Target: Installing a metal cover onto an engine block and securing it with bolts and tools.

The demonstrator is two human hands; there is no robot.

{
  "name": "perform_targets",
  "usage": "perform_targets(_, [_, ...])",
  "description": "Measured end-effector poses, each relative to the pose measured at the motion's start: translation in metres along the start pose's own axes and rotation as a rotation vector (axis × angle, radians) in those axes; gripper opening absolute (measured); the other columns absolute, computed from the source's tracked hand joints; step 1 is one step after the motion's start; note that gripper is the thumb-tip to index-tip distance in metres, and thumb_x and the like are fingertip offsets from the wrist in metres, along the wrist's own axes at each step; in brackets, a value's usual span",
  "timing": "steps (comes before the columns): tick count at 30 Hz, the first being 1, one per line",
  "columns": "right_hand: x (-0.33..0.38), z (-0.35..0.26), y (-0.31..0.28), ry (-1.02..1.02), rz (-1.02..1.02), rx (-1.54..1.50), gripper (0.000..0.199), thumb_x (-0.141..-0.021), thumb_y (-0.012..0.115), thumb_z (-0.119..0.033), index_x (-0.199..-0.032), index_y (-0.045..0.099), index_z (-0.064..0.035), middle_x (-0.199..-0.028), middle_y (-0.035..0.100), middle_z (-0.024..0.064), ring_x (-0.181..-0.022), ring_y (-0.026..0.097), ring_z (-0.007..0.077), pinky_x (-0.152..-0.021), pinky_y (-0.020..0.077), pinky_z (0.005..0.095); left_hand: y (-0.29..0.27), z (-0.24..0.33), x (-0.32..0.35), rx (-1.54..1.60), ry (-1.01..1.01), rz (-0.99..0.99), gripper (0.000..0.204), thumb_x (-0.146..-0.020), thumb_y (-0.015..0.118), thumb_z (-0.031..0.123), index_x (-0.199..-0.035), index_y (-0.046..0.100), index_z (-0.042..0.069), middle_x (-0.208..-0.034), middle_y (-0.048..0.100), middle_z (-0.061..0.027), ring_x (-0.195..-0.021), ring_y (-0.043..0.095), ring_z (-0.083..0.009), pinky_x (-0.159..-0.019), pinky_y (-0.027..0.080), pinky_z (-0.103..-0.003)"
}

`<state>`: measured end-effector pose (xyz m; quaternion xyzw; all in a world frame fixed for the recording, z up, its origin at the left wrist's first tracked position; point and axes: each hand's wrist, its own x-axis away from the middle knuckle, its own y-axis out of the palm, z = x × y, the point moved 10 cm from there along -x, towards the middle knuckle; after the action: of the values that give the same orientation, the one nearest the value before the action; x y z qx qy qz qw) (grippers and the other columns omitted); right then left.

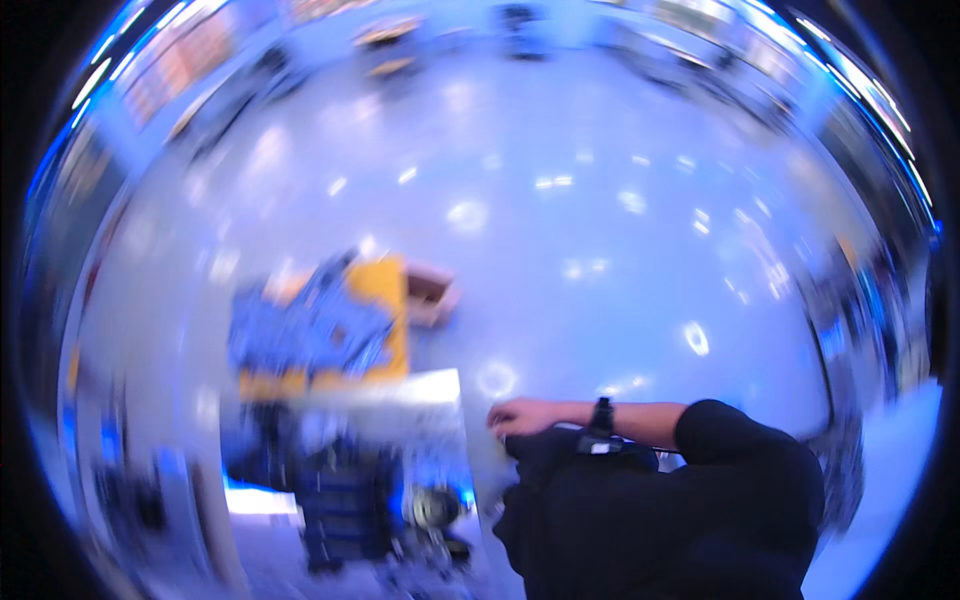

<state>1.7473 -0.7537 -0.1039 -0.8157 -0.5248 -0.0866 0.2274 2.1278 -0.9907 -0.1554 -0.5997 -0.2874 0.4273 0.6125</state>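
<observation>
Right hand point(520, 416) — fingers loosely bent; too blurred to say if anything's held. Left hand out of view. Blue cloth point(315, 325) on yellow surface point(385, 283), ahead-left, apart. Seemingly no handling underway — touching cloth would need a reach.

Glossy floor point(540, 300), blurred distant furniture point(388, 33), bright light strips point(92, 83)

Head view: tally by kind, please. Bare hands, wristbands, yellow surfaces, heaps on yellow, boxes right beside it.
Bare right hand: 1
Black wristband: 1
Yellow flat surface: 1
Blue cloth-like heap: 1
Brown box-like object: 1
Total: 5 (frame blurred; heap counted as one)
</observation>
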Motion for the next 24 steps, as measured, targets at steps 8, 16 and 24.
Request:
perform_targets(8, [0.112,0.080,-0.071,0.092,0.598,-0.053,0.032,-0.086,0.057,-0.029,-0.106,0.057,-0.0038,-0.086,0.063,0.0131,-0.080,0.061,0.0270,-0.072,0.0479,0.0384,0.052,0.315,-0.054,0.457,1.011,-0.023,0.016,-0.087,0.056,0.022,-0.088,0.059,0.006,-0.078,0.058,-0.0142,-0.068,0.056,-0.0307,-0.060,0.044,-0.042])
perform_targets(16, [0.255,0.174,0.031,0.390,1.004,-0.312,0.030,-0.088,0.056,-0.027,-0.105,0.059,-0.0020,-0.092,0.065,0.0110,-0.086,0.062,0.0208,-0.077,0.0480,0.0342,0.068,0.445,0.032,0.616,1.468,-0.246,0.016,-0.087,0.055,0.021,-0.093,0.058,0.007,-0.083,0.057,-0.0146,-0.074,0.055,-0.0310,-0.065,0.043,-0.041])
perform_targets(24, [0.295,0.206,0.088,0.407,1.002,-0.495,0.034,-0.087,0.055,-0.033,-0.105,0.057,-0.0043,-0.088,0.066,0.0086,-0.078,0.064,0.0188,-0.070,0.0501,0.0329,0.074,0.447,0.147,0.515,1.715,-0.487,0.016,-0.087,0.054,0.020,-0.098,0.057,0.007,-0.089,0.056,-0.0150,-0.080,0.054,-0.0313,-0.070,0.043,-0.041])
